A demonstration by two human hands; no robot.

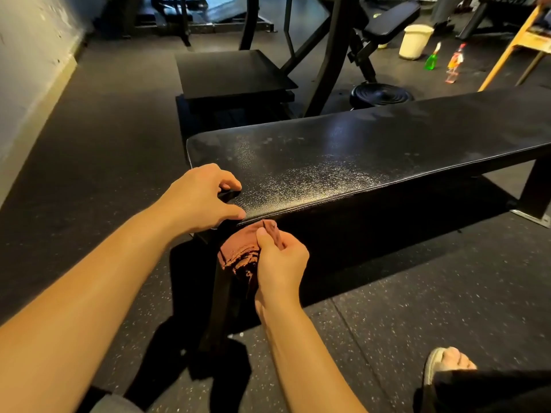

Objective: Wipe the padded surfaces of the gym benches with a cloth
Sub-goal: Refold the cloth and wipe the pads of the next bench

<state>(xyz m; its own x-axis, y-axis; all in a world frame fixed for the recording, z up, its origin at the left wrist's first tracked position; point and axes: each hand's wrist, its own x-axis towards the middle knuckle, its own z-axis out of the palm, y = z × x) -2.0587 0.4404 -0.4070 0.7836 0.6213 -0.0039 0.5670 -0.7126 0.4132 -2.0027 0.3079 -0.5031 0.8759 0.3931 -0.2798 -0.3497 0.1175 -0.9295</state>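
- Bench pad (357,150): far end cut off by the frame edge at 3 o'clock. The support leg (536,192) there is clipped as well.
- Cloth (238,251): bunched and partly covered by the right hand (280,263) that pinches it. Its lower folds are lost in shadow toward 6 o'clock.
- Right hand: fingers tucked out of sight; only the thumb shows.
- Left hand (199,198): fingertips curled at the pad's corner; grip or mere touch cannot be told.
- Green spray bottle (431,59) and orange spray bottle (454,62), 1 o'clock: labels too small to read.
- Bucket (414,41), 1 o'clock: contents hidden.
- Wooden frame (512,46), 2 o'clock: clipped by the frame edge.
- Sandalled foot (447,362), 5 o'clock: heel hidden behind dark fabric.
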